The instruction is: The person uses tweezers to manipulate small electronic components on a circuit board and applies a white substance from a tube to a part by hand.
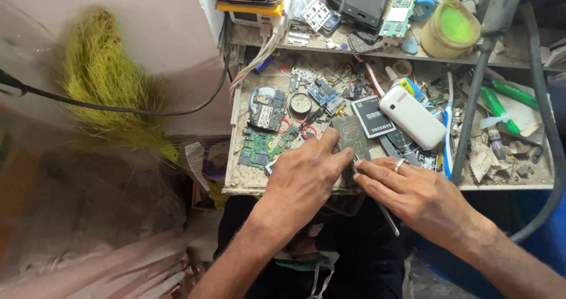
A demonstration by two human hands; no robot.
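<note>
Left hand (303,178) fingers pressed flat on dark phone part (349,135), steadying it at table (247,188) edge; right hand (407,190) fingers pinch thin metal tool (386,216) (ring on finger), tip at part.

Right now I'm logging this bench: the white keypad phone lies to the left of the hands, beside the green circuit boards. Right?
Not quite. The head view shows the white keypad phone to the right, above the right hand. The green circuit boards lie left of the left hand.
</note>
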